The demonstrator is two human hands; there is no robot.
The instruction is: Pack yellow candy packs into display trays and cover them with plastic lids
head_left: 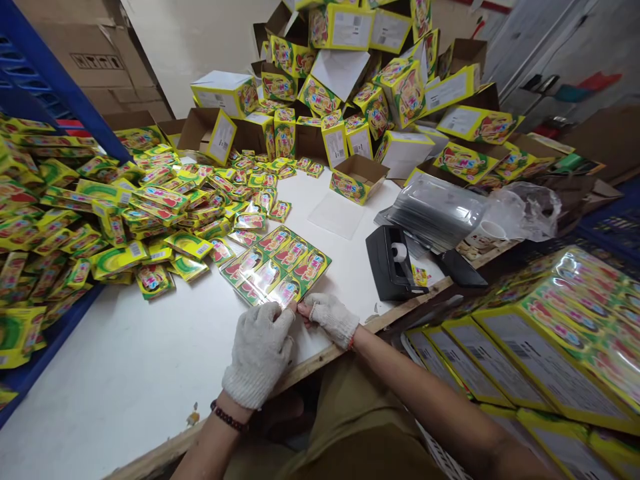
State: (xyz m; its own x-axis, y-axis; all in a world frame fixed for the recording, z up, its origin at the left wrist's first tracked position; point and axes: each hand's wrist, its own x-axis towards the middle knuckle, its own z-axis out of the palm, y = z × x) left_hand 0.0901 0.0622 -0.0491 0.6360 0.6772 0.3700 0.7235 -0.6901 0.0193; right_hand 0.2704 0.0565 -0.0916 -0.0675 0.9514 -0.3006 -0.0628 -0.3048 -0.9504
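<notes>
White table; yellow boxes heaped behind; blue rack left.

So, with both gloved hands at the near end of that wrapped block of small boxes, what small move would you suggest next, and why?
Probably press the loose clear wrap flat at the near end. The left hand and right hand both pinch the near edge of the clear-wrapped block of yellow-green small boxes, and the black tape dispenser stands beside the right hand.

I see the wrapped pack on the table, just beyond my hands; loose packets left, tape dispenser right, boxes far.
</notes>
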